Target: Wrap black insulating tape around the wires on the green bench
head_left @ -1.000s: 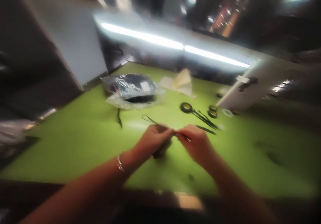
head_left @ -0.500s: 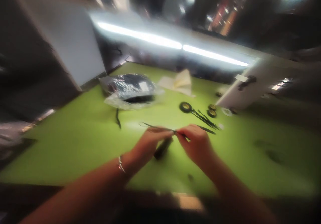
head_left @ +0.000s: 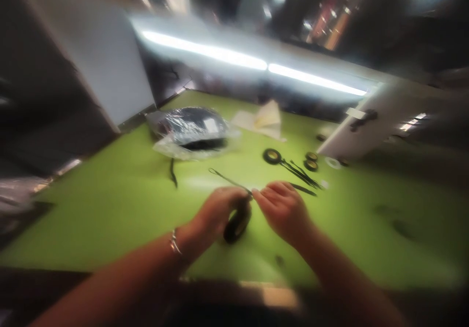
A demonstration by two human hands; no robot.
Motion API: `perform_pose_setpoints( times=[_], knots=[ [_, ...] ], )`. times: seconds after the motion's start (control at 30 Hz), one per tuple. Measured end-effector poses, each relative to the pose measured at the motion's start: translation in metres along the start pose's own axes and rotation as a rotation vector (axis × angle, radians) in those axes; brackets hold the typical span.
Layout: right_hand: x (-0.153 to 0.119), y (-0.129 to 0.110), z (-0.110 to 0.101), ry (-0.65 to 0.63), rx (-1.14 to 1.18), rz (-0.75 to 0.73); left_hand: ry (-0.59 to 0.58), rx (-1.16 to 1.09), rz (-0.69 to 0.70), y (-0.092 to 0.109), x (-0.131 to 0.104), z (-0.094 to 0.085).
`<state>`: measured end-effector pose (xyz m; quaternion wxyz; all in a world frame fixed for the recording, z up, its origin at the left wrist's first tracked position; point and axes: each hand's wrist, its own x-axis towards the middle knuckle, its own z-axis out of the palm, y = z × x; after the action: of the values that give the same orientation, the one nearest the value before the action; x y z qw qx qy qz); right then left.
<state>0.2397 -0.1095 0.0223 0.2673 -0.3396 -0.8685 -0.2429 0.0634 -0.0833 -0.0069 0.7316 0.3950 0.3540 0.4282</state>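
My left hand (head_left: 223, 207) is closed, thumb and fingers pinching a thin black cord (head_left: 230, 180) that ends in a small loop pointing up and to the left. Below these fingers hangs a black roll of tape (head_left: 231, 230), tilted over the mat. My right hand (head_left: 282, 205) is closed too, its fingertips meeting the cord just beside the left fingertips. What exactly lies between the right fingertips is hidden and blurred.
On the green mat (head_left: 128, 209), a black tape roll (head_left: 272, 156), two smaller rolls (head_left: 311, 164) and several black cords (head_left: 300, 174) lie beyond my right hand. A clear plastic bag (head_left: 194, 126) with dark contents sits at the back left, near crumpled paper (head_left: 269, 119). A white panel (head_left: 348, 131) stands at right.
The tape roll has turned to show more of its side face. The cord's looped end has risen, and my right hand's fingers have curled in closer.
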Motion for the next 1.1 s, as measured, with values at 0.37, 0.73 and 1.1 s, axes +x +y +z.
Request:
perform_pose_setpoints(
  times=[0.37, 0.73, 1.1],
  knots=[
    [0.004, -0.012, -0.001, -0.057, -0.058, 0.021, 0.052, 0.225, 0.048, 0.002, -0.001, -0.002],
    [0.0, -0.005, 0.002, -0.034, 0.388, 0.348, -0.016, 0.377, 0.097, 0.009, -0.004, 0.004],
    [0.003, -0.009, 0.004, -0.002, 0.225, 0.241, -0.024, 0.205, 0.059, 0.001, 0.002, -0.004]
  ],
)
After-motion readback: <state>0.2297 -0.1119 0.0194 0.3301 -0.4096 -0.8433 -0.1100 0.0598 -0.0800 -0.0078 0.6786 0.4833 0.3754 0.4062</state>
